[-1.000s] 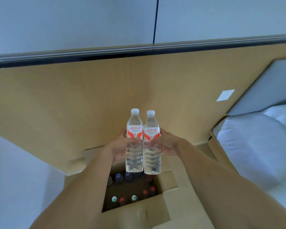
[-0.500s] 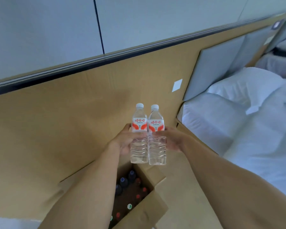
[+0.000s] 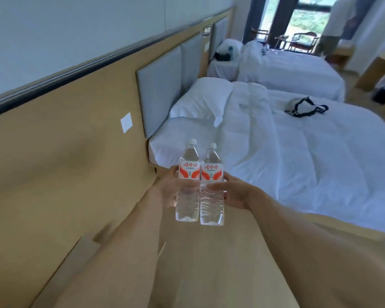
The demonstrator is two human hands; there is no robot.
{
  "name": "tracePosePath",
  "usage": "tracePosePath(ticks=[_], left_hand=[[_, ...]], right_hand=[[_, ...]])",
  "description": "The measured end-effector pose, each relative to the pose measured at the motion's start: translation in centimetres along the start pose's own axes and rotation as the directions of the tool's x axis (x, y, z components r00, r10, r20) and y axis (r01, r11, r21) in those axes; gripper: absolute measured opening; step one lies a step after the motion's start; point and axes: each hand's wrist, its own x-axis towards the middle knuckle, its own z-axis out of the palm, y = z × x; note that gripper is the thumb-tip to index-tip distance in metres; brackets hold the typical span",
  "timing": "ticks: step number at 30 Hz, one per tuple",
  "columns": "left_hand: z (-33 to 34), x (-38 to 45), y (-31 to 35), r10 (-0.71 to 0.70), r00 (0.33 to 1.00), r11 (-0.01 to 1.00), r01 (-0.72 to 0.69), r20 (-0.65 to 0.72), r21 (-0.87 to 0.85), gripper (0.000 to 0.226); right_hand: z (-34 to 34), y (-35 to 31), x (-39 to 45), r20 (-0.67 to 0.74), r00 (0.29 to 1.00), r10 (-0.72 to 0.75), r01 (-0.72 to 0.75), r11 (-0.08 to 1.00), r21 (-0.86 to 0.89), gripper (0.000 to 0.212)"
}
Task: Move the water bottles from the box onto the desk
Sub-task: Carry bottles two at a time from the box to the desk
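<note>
Currently two water bottles are carried upright in the air, pressed side by side so that they touch along their bodies. The left bottle [image 3: 187, 185] is grasped by the left hand [image 3: 168, 187], whose fingers are curled round its ribbed body just below the label; the right bottle [image 3: 211, 187] is grasped the same way by the right hand [image 3: 233, 193]. The white caps point up, above the grip, and the clear bases hang free below it.

To do this carrying step well, both grips should be kept firm but not squeezing, because thin plastic walls probably yield and slip. The bottles are best kept together and vertical until a flat place is reached, and each base should be set down fully before the fingers are released.

The box and the desk are not clearly seen in this view, so the remaining way cannot be judged.

Below the grip a light wooden floor [image 3: 209, 252] is seen. To the left of the hands a wooden wall panel [image 3: 65, 163] runs, with a white switch plate [image 3: 126, 124]. Beyond the bottles a bed with white linen [image 3: 298, 163] stands, with a pillow [image 3: 200, 97] and a dark-strapped object [image 3: 305, 107] on it. Further behind, a second bed [image 3: 293, 70] and a standing person [image 3: 333, 25] near a window are visible
</note>
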Motion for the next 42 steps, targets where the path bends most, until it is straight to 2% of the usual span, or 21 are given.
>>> tracePosePath(ticks=[3, 8, 16, 20, 28, 31, 36, 39, 42], left_hand=[[6.1, 2.5, -0.1, -0.039, 0.995, 0.997, 0.033, 0.091, 0.075, 0.072], [17.2, 4.5, -2.2, -0.110, 0.953, 0.985, 0.067, 0.283, 0.158, 0.071], [36.2, 3.2, -7.3, -0.183, 0.861, 0.949, 0.030, 0.474, 0.312, 0.077], [45.6, 1.9, -9.9, -0.227, 0.808, 0.923, 0.001, 0.544, 0.384, 0.073], [61.4, -0.7, -15.2, -0.316, 0.642, 0.865, -0.107, 0.699, 0.490, 0.068], [65.9, -1.0, -16.9, -0.334, 0.578, 0.851, -0.153, 0.744, 0.501, 0.073], [72.5, -0.7, -18.6, -0.398, 0.419, 0.832, -0.210, 0.816, 0.514, 0.082], [76.4, 0.2, -19.3, -0.408, 0.394, 0.826, -0.224, 0.823, 0.517, 0.084], [80.9, 1.6, -19.7, -0.427, 0.367, 0.817, -0.236, 0.827, 0.526, 0.076]], right_hand=[[-5.3, 0.6, -4.2, -0.153, 0.988, -0.007, 0.012, 0.999, 0.031, 0.063], [-14.1, 3.5, -12.6, -0.323, 0.946, -0.034, 0.064, 0.995, 0.082, 0.061], [-25.8, 10.1, -27.6, -0.511, 0.858, -0.041, 0.149, 0.974, 0.172, 0.059], [-30.8, 12.7, -35.2, -0.608, 0.793, -0.036, 0.187, 0.965, 0.186, 0.061], [-38.0, 18.0, -47.9, -0.776, 0.630, -0.001, 0.317, 0.913, 0.257, 0.056], [-40.1, 19.4, -51.0, -0.819, 0.573, 0.025, 0.354, 0.894, 0.275, 0.052], [-43.6, 21.0, -54.6, -0.866, 0.498, 0.056, 0.413, 0.862, 0.293, 0.056], [-46.6, 21.6, -55.8, -0.883, 0.463, 0.076, 0.435, 0.849, 0.301, 0.046], [-50.3, 21.5, -56.8, -0.898, 0.427, 0.108, 0.438, 0.844, 0.310, 0.044]])
